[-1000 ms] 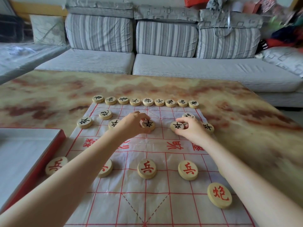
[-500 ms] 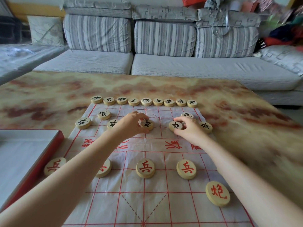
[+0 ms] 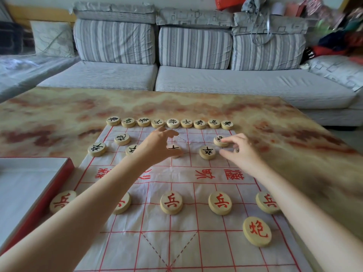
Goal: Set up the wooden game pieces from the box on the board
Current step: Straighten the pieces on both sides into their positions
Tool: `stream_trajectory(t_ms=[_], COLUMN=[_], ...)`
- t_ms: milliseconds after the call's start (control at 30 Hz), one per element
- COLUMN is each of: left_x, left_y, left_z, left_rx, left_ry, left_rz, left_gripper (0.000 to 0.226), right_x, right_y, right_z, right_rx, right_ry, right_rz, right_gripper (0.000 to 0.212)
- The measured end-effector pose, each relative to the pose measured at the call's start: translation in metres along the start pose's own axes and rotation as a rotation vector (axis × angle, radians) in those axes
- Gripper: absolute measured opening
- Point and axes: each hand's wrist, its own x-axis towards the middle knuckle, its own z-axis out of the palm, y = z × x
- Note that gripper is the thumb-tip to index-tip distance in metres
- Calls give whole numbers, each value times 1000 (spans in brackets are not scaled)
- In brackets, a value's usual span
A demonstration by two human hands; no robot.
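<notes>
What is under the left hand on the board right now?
A black-marked wooden piece shows beneath the left hand, its near edge covered by the thumb. A second black piece is half hidden by the wrist. Whether the thumb touches the first piece cannot be told.

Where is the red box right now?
Head view, left side: the red box lies on the table, beside the board and a red-lettered piece.

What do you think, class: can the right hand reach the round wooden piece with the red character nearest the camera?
Probably yes: the round wooden piece lies uncovered beside the right forearm; the right hand need only draw back.
</notes>
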Motion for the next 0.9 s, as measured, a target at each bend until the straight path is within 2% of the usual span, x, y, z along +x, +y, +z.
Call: stream_trajectory(t_ms=[133,267,467,633,767,900], left_x=[13,41,87,102,107,109], left_y=[30,62,86,91,90,88], left_z=[3,22,56,62,62,64], left_rx=[-4,-1,14,10,-1,19], left_ry=[18,-50,-164,-306,-345,-303], left_rz=[104,139,53,146,190,194], left_gripper=[41,39,47,56,48,34], right_x=[-1,0,9,15,17,21], right_y=[31,41,33,47,53,62], right_z=[-25,-24,-13,-9,-10,-10], right_rx=[-28,-32,-26,-43,15,123], right_ry=[138,125,105,89,80,20], right_rz=[189,306,281,267,235,207], right_gripper=[47,63,64,51,51,43])
